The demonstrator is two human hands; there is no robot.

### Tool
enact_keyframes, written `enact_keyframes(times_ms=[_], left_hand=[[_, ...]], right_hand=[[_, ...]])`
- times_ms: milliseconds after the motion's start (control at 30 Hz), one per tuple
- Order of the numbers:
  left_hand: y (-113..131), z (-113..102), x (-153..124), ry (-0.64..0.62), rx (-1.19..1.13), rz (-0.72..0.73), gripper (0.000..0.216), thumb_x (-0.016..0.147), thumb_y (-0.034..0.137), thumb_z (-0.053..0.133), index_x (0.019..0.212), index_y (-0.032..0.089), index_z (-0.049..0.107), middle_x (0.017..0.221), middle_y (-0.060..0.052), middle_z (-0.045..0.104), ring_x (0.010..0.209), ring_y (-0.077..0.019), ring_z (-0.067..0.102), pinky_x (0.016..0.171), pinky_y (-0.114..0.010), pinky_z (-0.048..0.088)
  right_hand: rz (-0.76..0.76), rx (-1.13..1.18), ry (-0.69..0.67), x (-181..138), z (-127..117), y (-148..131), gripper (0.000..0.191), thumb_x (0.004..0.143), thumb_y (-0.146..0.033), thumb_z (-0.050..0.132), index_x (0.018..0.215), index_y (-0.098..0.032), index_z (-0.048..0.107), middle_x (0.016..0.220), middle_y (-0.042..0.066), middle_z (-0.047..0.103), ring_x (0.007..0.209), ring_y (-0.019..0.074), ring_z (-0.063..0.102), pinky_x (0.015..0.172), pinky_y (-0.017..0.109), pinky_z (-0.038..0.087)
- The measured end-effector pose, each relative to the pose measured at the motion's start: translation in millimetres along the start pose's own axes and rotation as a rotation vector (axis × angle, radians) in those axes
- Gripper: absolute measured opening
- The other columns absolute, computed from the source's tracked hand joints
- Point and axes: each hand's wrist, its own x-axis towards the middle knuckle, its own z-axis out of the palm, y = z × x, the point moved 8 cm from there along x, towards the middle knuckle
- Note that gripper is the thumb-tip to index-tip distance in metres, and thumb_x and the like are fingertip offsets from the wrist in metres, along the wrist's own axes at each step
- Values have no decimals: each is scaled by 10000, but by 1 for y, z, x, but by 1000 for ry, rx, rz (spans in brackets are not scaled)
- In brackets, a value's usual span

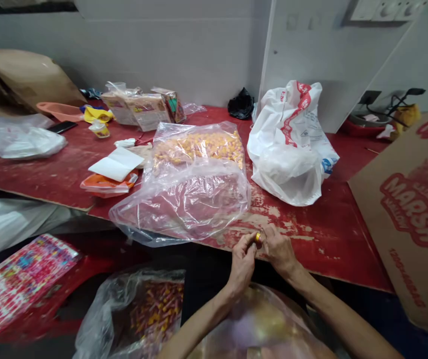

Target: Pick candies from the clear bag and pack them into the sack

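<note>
My left hand [243, 262] is closed in a pinch on a small yellow-and-dark piece [258, 237] at the table's front edge. Close against it, my right hand [278, 249] has its fingers bent together at the other side of the piece; whether it grips the same piece or something smaller is hidden. Beyond the hands lies a clear plastic bag [184, 204], its far part filled with many small yellow and pinkish pieces [206, 147]. Below the table, another clear bag [100, 309] holds small purple-and-yellow pieces [157, 309].
A white plastic bag [289, 149] stands right of centre on the red table [322, 234]. A cardboard box [408, 224] rises at the right. Left are an orange packet [109, 185], white paper [116, 163], a small cup [99, 129] and wrapped boxes [142, 110].
</note>
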Motion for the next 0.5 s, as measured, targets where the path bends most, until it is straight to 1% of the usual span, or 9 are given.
enact_keyframes(times_ms=[33, 100, 167, 233, 267, 333, 400, 467, 500], left_hand=[[-6, -2, 3, 14, -21, -18, 317, 791, 175, 501, 1055, 161, 677, 1044, -75, 651, 1020, -208, 582, 972, -342, 419], [-19, -4, 12, -22, -26, -60, 341, 758, 142, 481, 1041, 150, 671, 1040, -81, 653, 1035, -221, 579, 984, -368, 413], [-30, -2, 23, -112, 72, -92, 343, 728, 119, 472, 999, 144, 682, 981, -85, 651, 979, -229, 589, 937, -382, 445], [-36, -2, 34, -158, 211, -75, 353, 704, 96, 479, 986, 140, 688, 971, -94, 631, 946, -232, 585, 900, -383, 464], [-37, -5, 38, -142, 271, -57, 364, 699, 89, 489, 1000, 142, 687, 992, -99, 617, 948, -231, 580, 896, -379, 467], [-39, -12, 44, -66, 324, -48, 382, 711, 84, 503, 1045, 148, 676, 1031, -102, 594, 948, -221, 576, 889, -364, 476], [-49, -18, 44, -3, 304, -106, 373, 745, 98, 494, 1069, 153, 668, 1008, -94, 591, 853, -192, 595, 822, -334, 507], [-61, -19, 43, 24, 253, -183, 367, 788, 118, 468, 1100, 156, 658, 986, -82, 597, 727, -153, 603, 734, -300, 527], [-66, -18, 43, 29, 238, -209, 364, 804, 128, 463, 1111, 159, 655, 977, -75, 602, 696, -142, 604, 719, -289, 529]], right_hand=[[-8, -17, -21, 3, 8, -1, 222, 904, -215, 397, 985, -143, 590, 857, 90, 600, 644, 165, 568, 503, 254, 387], [-26, -36, -101, 12, 22, 2, 208, 893, -189, 423, 1005, -151, 594, 888, 86, 623, 695, 166, 599, 550, 252, 419], [-44, -74, -245, 26, 32, 8, 189, 883, -169, 441, 994, -173, 595, 902, 72, 640, 734, 177, 629, 575, 257, 436], [-66, -184, -415, 40, 37, 16, 183, 881, -146, 438, 973, -183, 592, 895, 72, 646, 713, 197, 646, 541, 270, 425], [-82, -258, -483, 47, 37, 20, 189, 876, -124, 433, 964, -181, 590, 892, 83, 647, 701, 209, 651, 523, 273, 414], [-110, -391, -560, 58, 37, 25, 215, 849, -56, 422, 934, -167, 586, 872, 111, 647, 693, 224, 659, 518, 275, 407], [-131, -450, -599, 61, 41, 30, 227, 823, -13, 418, 892, -162, 575, 832, 118, 644, 658, 218, 656, 517, 271, 403], [-133, -465, -626, 56, 49, 40, 197, 813, -34, 424, 843, -171, 561, 803, 110, 633, 564, 201, 623, 467, 269, 364], [-131, -461, -623, 52, 53, 47, 181, 811, -59, 421, 815, -183, 553, 786, 103, 625, 507, 191, 592, 434, 273, 331]])
